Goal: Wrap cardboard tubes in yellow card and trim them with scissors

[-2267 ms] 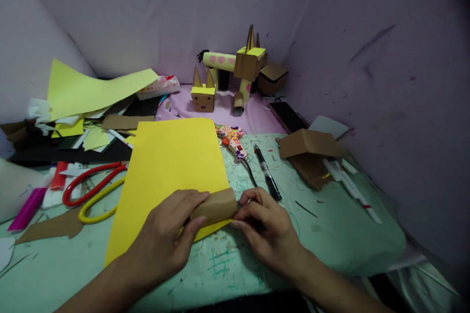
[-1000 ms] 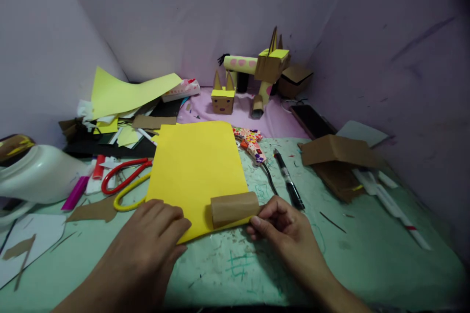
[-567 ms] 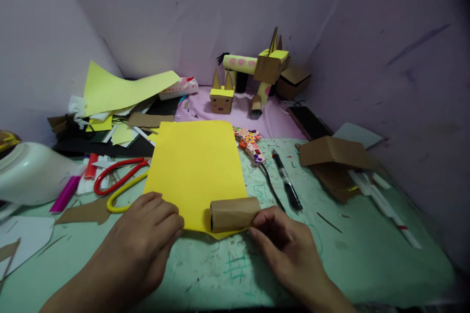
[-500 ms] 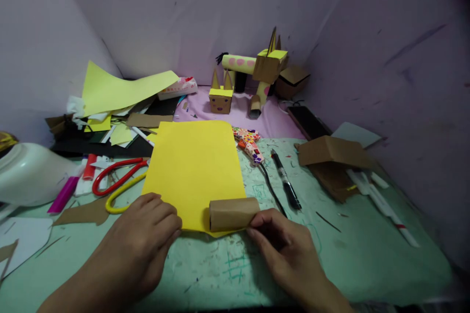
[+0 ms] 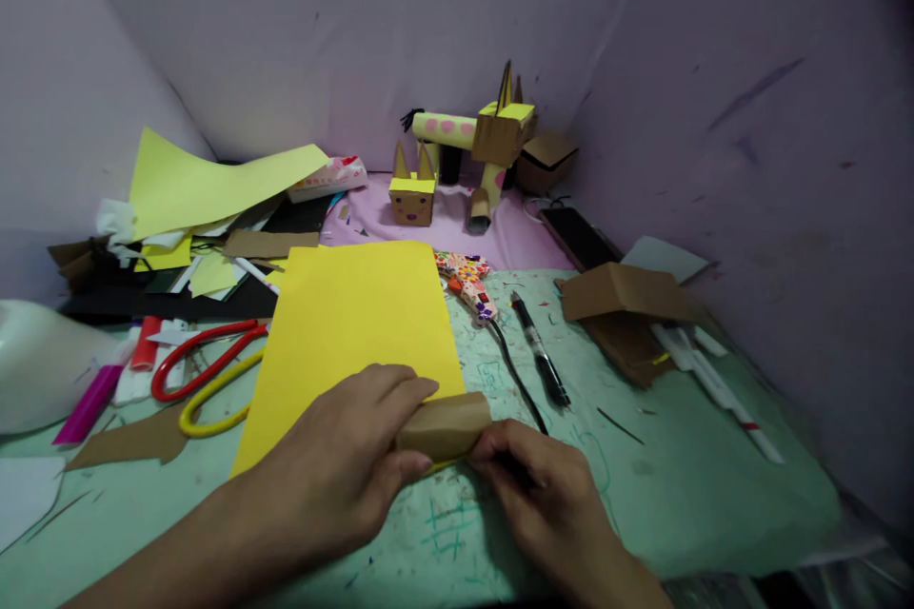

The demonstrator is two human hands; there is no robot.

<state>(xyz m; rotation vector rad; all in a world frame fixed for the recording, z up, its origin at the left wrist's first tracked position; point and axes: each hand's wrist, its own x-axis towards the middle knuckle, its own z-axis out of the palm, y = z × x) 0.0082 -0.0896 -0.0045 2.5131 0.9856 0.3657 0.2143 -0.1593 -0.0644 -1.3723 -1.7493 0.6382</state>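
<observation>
Hands, two: left hand (image 5: 343, 471), right hand (image 5: 543, 495). Brown cardboard tube (image 5: 449, 421), one. Flat yellow sheet (image 5: 349, 324), one. Black pen (image 5: 539, 357), one. Patterned glue gun (image 5: 464, 276), one. Cardboard animal figures, two: small figure (image 5: 410, 197), tall figure (image 5: 492, 135).

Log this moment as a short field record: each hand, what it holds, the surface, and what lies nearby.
Left hand: fingers over the cardboard tube, thumb at its near side
Right hand: grips the tube's right end
Tube: lies sideways on the near right corner of the yellow sheet
Surface: green mat, marked and scuffed
Left of sheet: scissors with red and yellow handles
Right of sheet: patterned glue gun, black marker, folded cardboard
Back: cardboard animal figures
</observation>
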